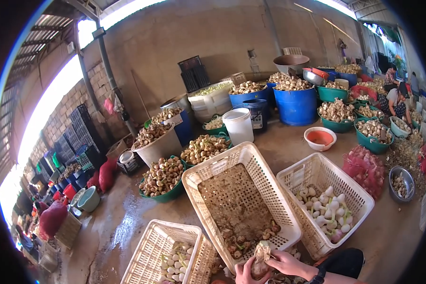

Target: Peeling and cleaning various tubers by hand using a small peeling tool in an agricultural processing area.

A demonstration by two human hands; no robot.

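At the lower edge, my left hand is wrapped round a brown, dirty-skinned garlic bulb. My right hand, with a dark band on its wrist, pinches the papery top of the same bulb. Just beyond them a large cream perforated crate stands tilted, with soil and a few brown bulbs at its near end. To its right, a second crate holds white peeled bulbs with green stems. A smaller crate on the left contains more white bulbs.
Green basins of brown bulbs and a white bucket stand beyond the crates. Blue barrels line the back. A red mesh sack and a metal bowl lie right. Other people work at far right.
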